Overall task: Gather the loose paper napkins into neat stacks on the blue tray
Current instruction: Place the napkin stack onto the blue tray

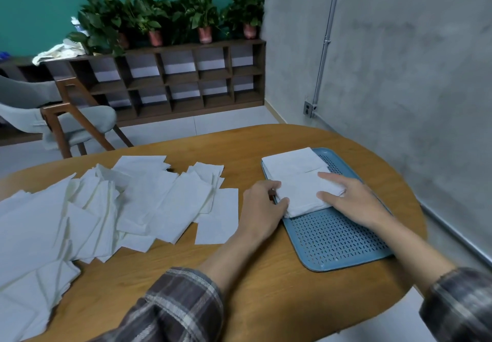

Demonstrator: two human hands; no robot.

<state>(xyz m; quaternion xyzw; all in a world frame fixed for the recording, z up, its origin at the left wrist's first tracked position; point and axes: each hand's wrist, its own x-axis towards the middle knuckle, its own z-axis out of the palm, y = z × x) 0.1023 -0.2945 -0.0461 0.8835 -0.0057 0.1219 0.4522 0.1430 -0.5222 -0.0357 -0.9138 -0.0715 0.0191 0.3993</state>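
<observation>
Napkins being squared: near stack (303, 198) sits on the blue tray (332, 238), right of frame, at its left rim. Right hand (354, 200) lies flat-fingered on top. Left hand (262, 206) curls against the stack's left edge; whether pinching or only pushing is unclear. Risk: an uneven push skews the thin sheets or slides them onto the bench (266, 288).

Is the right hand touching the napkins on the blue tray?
Touching. The head view shows the right hand resting its fingers flat on top of the napkin stack on the blue tray.
</observation>
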